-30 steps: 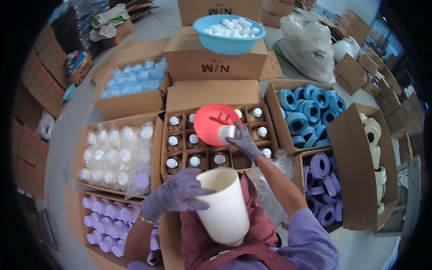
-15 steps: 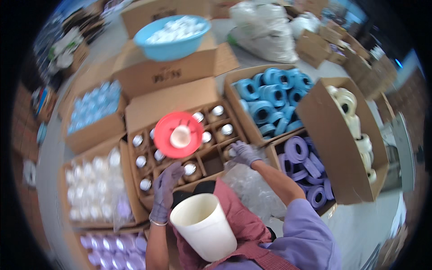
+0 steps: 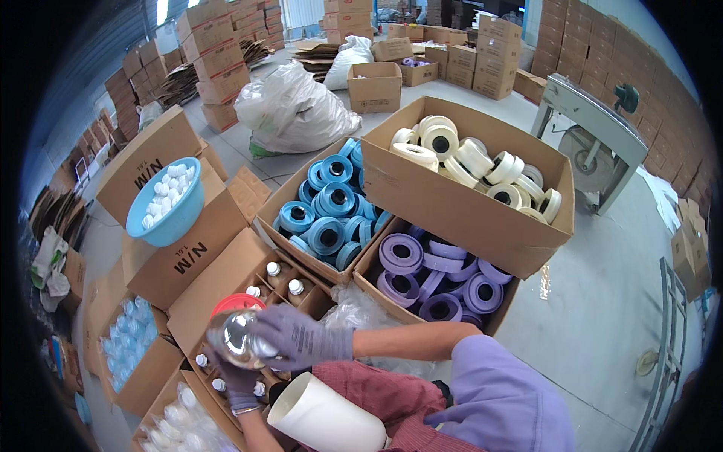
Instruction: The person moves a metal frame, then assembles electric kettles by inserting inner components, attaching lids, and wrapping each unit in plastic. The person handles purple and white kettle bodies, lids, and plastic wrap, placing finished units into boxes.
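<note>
Left grey-purple gloved hand (image 3: 239, 386) and right matching hand (image 3: 295, 337) clasp a shiny silver rounded vessel (image 3: 242, 337) (material uncertain) over the brown divided cardboard carton (image 3: 215, 280), apparently for steadiness; white plastic cylinder (image 3: 331, 418) rests on burgundy-clothed lap (image 3: 369, 383), presumably for reach

you've got bright, mostly even lt; ceiling lts (image 3: 162, 10) glow upper l. glare on the silvery flask (image 3: 241, 340), motion blur on your r hand (image 3: 295, 336). edges bend, corners blk.

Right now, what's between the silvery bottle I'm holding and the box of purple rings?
In the head view, your right hand lies nearest the silvery bottle, then crumpled clear plastic.
</note>
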### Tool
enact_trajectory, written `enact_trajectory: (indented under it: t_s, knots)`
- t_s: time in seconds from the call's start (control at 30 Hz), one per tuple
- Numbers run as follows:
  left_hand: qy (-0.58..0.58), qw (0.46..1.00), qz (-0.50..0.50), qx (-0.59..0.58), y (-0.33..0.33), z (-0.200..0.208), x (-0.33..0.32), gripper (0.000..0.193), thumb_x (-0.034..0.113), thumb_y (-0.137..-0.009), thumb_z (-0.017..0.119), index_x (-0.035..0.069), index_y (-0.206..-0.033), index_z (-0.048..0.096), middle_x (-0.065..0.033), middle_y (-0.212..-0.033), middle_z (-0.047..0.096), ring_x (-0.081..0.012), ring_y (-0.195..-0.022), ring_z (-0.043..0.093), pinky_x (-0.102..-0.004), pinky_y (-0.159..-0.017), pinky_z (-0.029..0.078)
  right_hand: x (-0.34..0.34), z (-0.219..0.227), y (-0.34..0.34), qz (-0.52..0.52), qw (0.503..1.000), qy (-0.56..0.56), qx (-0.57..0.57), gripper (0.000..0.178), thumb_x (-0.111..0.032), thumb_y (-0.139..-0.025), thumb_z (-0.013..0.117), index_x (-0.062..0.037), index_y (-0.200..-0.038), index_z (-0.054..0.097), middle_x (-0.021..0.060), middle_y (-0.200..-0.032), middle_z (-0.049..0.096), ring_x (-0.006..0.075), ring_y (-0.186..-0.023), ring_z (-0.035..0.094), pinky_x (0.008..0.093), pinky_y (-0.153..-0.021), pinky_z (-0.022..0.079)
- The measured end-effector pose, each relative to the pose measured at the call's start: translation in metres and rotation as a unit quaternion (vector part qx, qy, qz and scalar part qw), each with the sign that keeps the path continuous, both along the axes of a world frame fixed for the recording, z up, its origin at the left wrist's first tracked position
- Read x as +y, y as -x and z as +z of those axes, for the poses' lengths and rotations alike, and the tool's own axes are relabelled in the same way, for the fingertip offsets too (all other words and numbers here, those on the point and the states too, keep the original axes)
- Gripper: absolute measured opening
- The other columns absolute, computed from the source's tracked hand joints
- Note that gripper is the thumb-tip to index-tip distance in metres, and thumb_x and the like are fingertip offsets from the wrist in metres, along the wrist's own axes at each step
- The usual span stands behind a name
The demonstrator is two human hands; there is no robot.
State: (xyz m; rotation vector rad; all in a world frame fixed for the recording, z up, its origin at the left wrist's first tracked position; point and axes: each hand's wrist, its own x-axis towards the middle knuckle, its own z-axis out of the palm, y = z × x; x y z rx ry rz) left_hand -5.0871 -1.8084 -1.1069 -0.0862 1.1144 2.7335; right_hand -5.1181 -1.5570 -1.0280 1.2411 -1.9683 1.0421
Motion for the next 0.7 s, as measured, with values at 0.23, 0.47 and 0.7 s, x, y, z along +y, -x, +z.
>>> enact_trajectory:
  t_s: [0.23, 0.47, 0.7]
  knots:
    - [0.345, 0.918, 0.147, 0.127, -0.059, 0.065, -0.047, 0.067, 0.061, -0.095, 0.043, 0.008, -0.135, 0.048, -0.0095, -0.130, 0.053, -0.0230, -0.116, 0.054, -0.0384, -0.100, 0.044, 0.029, -0.048, -0.053, 0.228, 0.911, 0.063, -0.336, 0.047, -0.022, -0.092, 0.062, -0.0027, -0.133, 0.048, 0.0171, -0.119, 0.051, 0.0276, -0.114, 0.052, 0.0384, -0.098, 0.042]
    - [0.659, 0.738, 0.079, 0.117, -0.195, 0.067, 0.027, 0.059, 0.043, -0.092, 0.056, 0.004, -0.136, 0.048, -0.0129, -0.133, 0.054, -0.0253, -0.124, 0.050, -0.0388, -0.105, 0.040, 0.104, -0.122, -0.192, 0.253, 0.938, -0.009, -0.238, 0.055, -0.033, -0.100, 0.050, -0.0027, -0.145, 0.041, 0.0191, -0.148, 0.037, 0.0379, -0.135, 0.039, 0.0496, -0.111, 0.031]
    - [0.718, 0.681, 0.145, 0.001, -0.326, -0.046, 0.024, 0.059, 0.027, -0.088, 0.070, 0.006, -0.139, 0.049, -0.0131, -0.142, 0.052, -0.0290, -0.134, 0.046, -0.0441, -0.111, 0.035, 0.033, -0.066, -0.170, 0.268, 0.900, 0.029, -0.342, 0.068, -0.034, -0.094, 0.060, -0.0029, -0.148, 0.033, 0.0179, -0.147, 0.038, 0.0347, -0.134, 0.039, 0.0445, -0.112, 0.031]
